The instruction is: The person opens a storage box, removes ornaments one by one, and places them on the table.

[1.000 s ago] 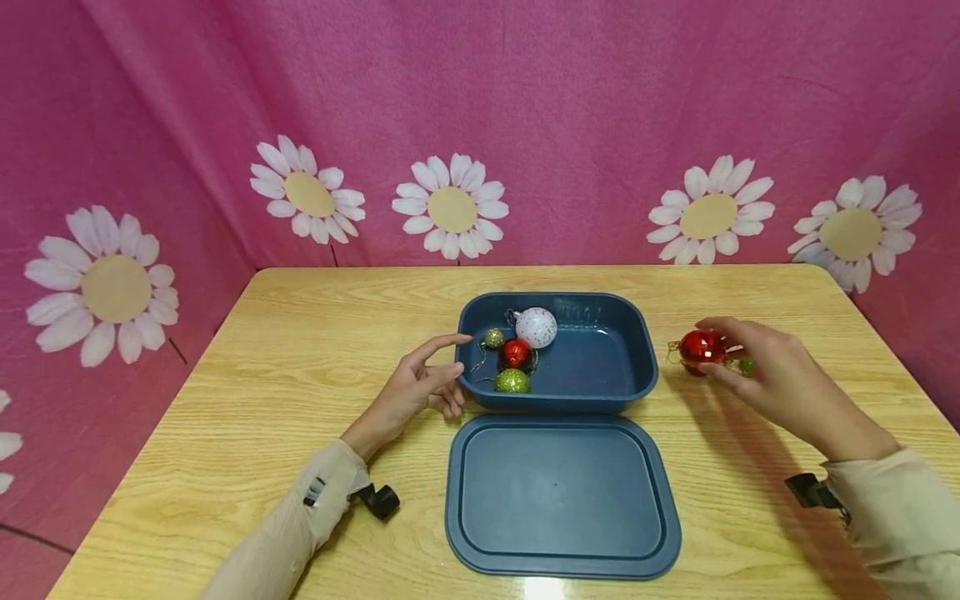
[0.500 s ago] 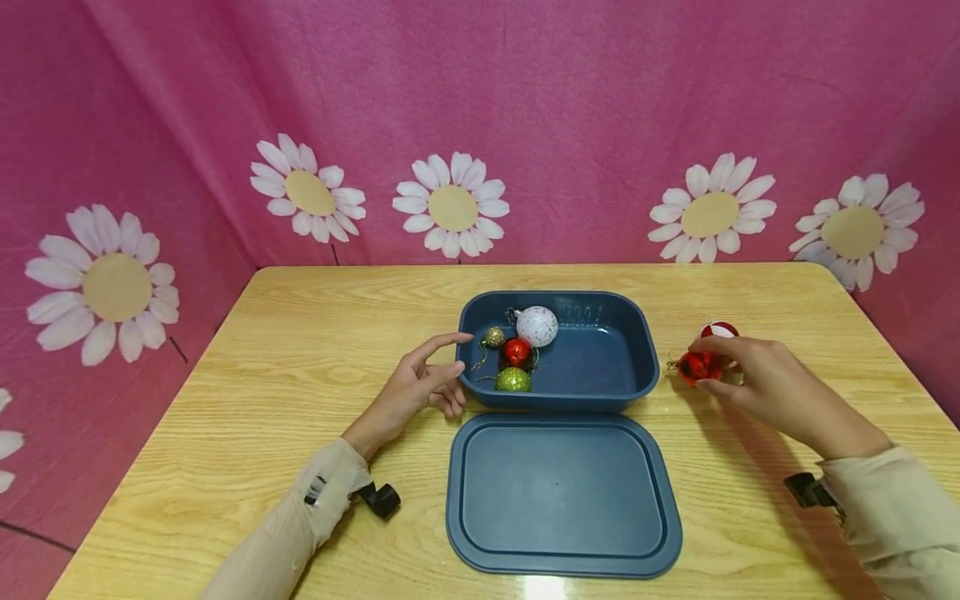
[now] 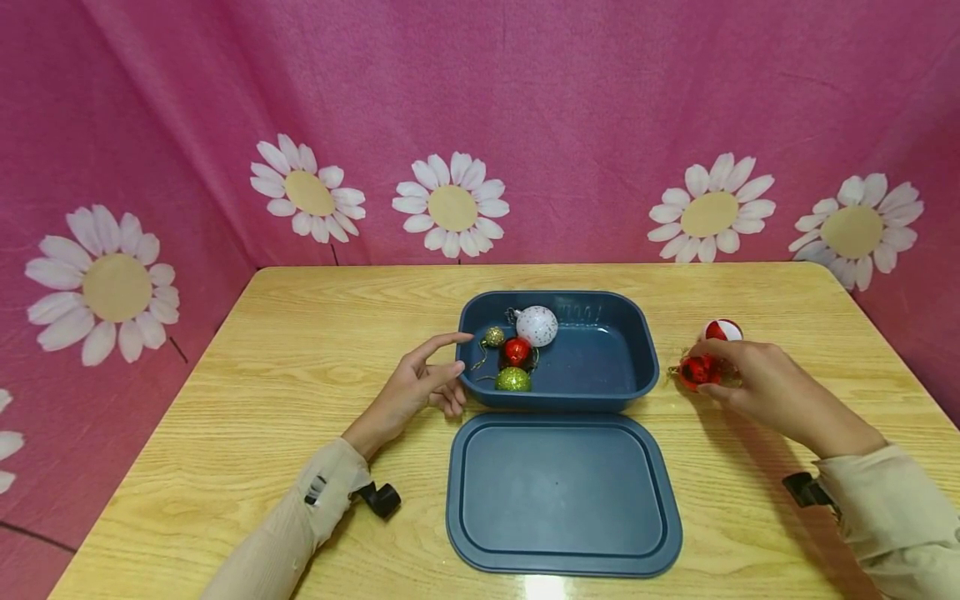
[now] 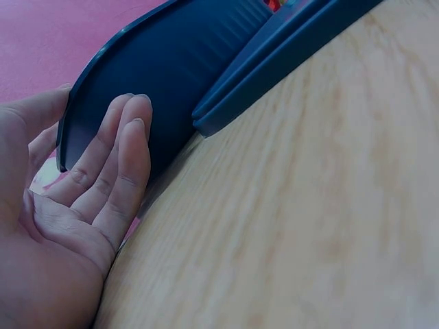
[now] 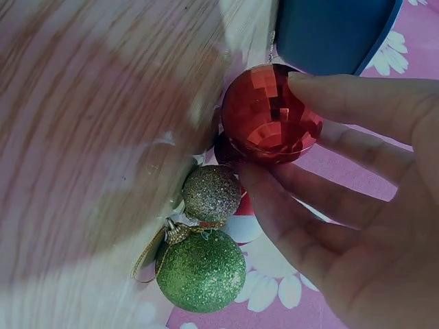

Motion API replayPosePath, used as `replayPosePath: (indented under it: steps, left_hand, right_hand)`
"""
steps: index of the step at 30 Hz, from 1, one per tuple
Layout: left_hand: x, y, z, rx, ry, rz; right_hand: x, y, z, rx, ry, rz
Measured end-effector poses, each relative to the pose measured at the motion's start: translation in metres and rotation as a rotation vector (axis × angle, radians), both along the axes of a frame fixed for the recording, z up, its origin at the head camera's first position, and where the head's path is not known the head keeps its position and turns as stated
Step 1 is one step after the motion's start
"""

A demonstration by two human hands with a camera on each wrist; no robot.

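A pink flower curtain point(image 3: 570, 117) hangs behind a wooden table point(image 3: 315, 325), and a blue box point(image 3: 558, 403) sits on top. Just right of the box, the right hand point(image 3: 776, 390) pinches a red ball point(image 5: 267, 113) between thumb and finger. The ball is round, with no long side, and its string point(image 3: 672, 370) points at the box. The left hand point(image 3: 408, 387) is farther from the ball, at the box's left side, fingers loose, thumb and pointer apart.

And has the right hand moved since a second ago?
Yes, slightly: in the head view, the right hand has shifted away from the table's far edge.
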State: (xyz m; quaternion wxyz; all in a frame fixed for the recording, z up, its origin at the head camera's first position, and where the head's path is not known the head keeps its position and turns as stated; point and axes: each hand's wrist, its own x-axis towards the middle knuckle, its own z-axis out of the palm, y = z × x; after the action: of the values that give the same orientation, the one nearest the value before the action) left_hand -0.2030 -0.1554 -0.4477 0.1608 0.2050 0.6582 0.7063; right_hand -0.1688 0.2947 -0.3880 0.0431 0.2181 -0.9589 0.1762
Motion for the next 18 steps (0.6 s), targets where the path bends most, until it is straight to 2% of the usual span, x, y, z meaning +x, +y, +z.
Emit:
replayPosePath:
  steps: [18]
  left_hand:
    - [0.0001,-0.0003,-0.0004,-0.007,-0.006,0.001]
  right_hand:
    - [0.0026,-0.0024,0.0078,0.038,-0.003,0.004]
